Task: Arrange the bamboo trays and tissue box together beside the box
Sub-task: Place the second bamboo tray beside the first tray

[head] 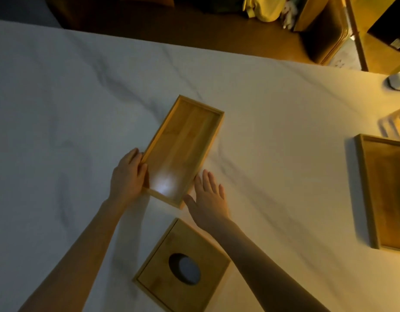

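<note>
While the left hand (pixel 127 176) grips the narrow bamboo tray (pixel 183 149) mid-sheet and the right hand (pixel 209 197) lies open, touching its corner, a one-sided push could skew it into the tissue box (pixel 183 264) just below, leaving the larger tray (pixel 388 192) well apart.

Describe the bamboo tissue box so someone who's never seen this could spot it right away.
On the white cloth, look nearest the camera, between the person's forearms. The tissue box lies there, just below the narrow tray that the hands flank. Unlike both open trays, it is squarish with a closed top and a dark oval hole.
</note>
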